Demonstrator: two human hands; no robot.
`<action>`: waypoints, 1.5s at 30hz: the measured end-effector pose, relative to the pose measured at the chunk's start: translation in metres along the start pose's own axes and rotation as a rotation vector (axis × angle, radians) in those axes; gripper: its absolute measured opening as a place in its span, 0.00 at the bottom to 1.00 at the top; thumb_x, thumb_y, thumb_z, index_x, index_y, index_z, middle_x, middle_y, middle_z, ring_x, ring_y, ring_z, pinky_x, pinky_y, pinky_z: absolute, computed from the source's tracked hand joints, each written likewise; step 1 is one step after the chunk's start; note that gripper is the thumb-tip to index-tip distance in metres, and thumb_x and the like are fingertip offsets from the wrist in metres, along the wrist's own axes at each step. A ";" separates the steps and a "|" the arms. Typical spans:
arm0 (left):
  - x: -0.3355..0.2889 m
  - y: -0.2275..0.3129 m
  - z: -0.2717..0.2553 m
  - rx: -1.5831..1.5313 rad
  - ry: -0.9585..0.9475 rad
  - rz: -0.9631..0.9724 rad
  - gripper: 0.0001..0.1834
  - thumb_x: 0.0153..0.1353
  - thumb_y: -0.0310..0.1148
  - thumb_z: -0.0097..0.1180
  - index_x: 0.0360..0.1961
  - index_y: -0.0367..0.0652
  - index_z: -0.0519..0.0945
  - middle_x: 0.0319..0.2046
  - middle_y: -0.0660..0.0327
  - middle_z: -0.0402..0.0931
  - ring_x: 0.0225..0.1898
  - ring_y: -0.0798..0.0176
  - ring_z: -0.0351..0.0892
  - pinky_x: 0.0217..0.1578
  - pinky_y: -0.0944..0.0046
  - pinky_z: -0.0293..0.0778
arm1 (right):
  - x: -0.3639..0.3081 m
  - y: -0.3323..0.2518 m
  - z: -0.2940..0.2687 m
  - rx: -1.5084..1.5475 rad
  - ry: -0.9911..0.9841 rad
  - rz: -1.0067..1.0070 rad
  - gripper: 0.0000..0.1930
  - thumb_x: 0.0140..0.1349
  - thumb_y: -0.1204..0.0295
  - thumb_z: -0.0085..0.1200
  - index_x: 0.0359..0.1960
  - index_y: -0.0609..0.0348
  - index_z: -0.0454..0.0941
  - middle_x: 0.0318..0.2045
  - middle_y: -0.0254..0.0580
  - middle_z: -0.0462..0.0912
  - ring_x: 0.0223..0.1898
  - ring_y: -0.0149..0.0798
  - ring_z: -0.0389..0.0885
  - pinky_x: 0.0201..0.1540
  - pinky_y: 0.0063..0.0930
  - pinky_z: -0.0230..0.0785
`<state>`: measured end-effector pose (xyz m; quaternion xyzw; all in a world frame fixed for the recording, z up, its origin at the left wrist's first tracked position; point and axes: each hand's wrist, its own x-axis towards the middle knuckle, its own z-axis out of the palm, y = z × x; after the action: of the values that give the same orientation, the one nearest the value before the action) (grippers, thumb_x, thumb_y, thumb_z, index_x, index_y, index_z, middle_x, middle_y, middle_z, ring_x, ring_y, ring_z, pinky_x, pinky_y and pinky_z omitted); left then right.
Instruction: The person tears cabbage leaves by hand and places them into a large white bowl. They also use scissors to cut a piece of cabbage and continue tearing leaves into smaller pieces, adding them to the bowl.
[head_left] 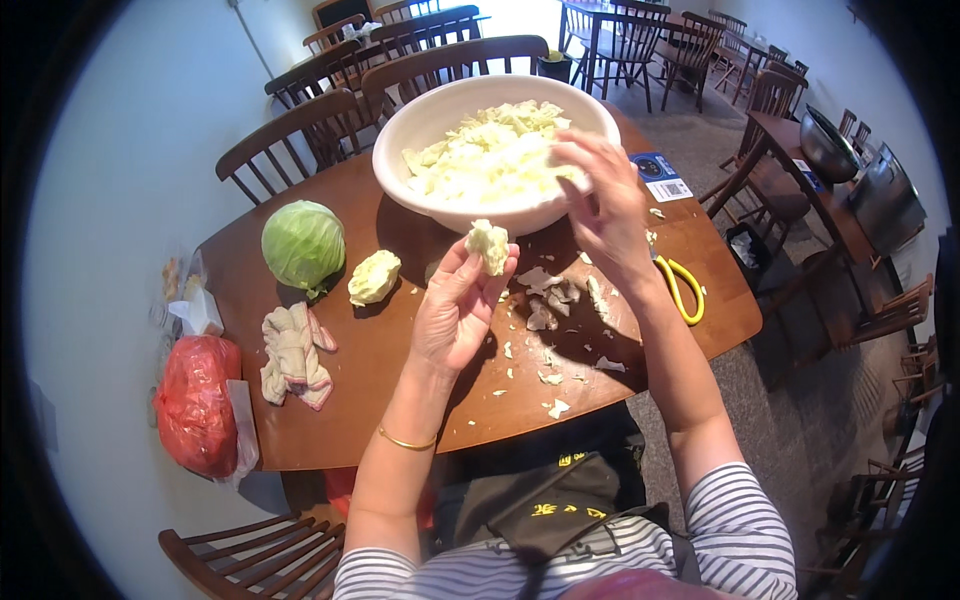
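Observation:
My left hand (pixel 455 310) pinches a small pale piece of cabbage (pixel 488 247) upright between thumb and fingers, just in front of a big white bowl (pixel 392 160). Torn cabbage leaves (pixel 490 155) are heaped inside that bowl. My right hand (pixel 608 200) is raised at the bowl's right rim, slightly blurred, fingers apart with nothing visible in them. To the left sit a whole green cabbage (pixel 303 247) and a smaller, peeled yellowish cabbage heart (pixel 375 278). Scissors with yellow handles (pixel 683 290) lie by my right forearm, partly hidden by it.
Cabbage scraps (pixel 555 300) are scattered over the brown wooden table (pixel 400 420). Work gloves (pixel 296 355), a red plastic bag (pixel 200 405) and a tissue pack (pixel 198 312) are at the left. A blue-and-white card (pixel 662 178) lies right of the bowl. Wooden chairs (pixel 300 140) stand behind.

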<state>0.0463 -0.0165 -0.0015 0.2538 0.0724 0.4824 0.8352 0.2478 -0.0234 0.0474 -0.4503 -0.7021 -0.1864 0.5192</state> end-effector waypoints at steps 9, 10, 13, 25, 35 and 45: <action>0.001 0.002 -0.017 0.113 0.009 -0.030 0.12 0.63 0.27 0.55 0.48 0.42 0.76 0.43 0.59 0.79 0.45 0.64 0.79 0.48 0.66 0.78 | -0.021 -0.034 0.014 0.970 -0.443 0.593 0.11 0.66 0.68 0.53 0.45 0.61 0.77 0.31 0.30 0.77 0.26 0.20 0.72 0.28 0.15 0.66; 0.000 0.001 -0.015 0.118 0.019 -0.002 0.12 0.63 0.28 0.55 0.48 0.42 0.76 0.43 0.59 0.79 0.45 0.64 0.79 0.49 0.66 0.77 | -0.021 -0.035 0.014 1.157 -0.516 0.688 0.11 0.66 0.67 0.53 0.43 0.61 0.75 0.31 0.29 0.77 0.28 0.19 0.71 0.28 0.13 0.65; 0.000 0.000 -0.009 0.117 0.022 0.029 0.12 0.63 0.28 0.56 0.48 0.42 0.76 0.42 0.60 0.79 0.45 0.65 0.78 0.50 0.65 0.76 | -0.026 -0.025 0.020 1.306 -0.478 0.744 0.10 0.66 0.67 0.54 0.41 0.60 0.75 0.30 0.29 0.76 0.27 0.18 0.70 0.27 0.11 0.62; -0.002 0.011 -0.008 0.462 0.177 -0.055 0.14 0.62 0.32 0.59 0.46 0.38 0.76 0.35 0.61 0.79 0.33 0.70 0.78 0.36 0.72 0.77 | -0.028 -0.030 0.026 0.462 -0.331 0.089 0.08 0.57 0.83 0.57 0.37 0.64 0.71 0.27 0.37 0.75 0.26 0.27 0.76 0.28 0.21 0.71; -0.003 0.012 -0.004 0.904 0.101 0.204 0.08 0.61 0.30 0.60 0.39 0.39 0.81 0.29 0.64 0.80 0.25 0.77 0.74 0.25 0.78 0.69 | -0.030 -0.026 0.020 0.968 -0.684 0.660 0.08 0.66 0.71 0.52 0.39 0.64 0.72 0.27 0.30 0.76 0.27 0.23 0.76 0.30 0.18 0.70; -0.007 0.025 0.004 1.017 0.024 0.103 0.06 0.60 0.28 0.60 0.37 0.40 0.81 0.29 0.67 0.80 0.26 0.79 0.74 0.24 0.79 0.66 | -0.027 -0.021 0.011 0.968 -1.102 0.693 0.22 0.70 0.51 0.40 0.35 0.60 0.73 0.20 0.34 0.76 0.20 0.26 0.74 0.22 0.20 0.66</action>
<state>0.0251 -0.0135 0.0130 0.6257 0.2950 0.4297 0.5804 0.2257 -0.0383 0.0234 -0.3947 -0.6803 0.5581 0.2644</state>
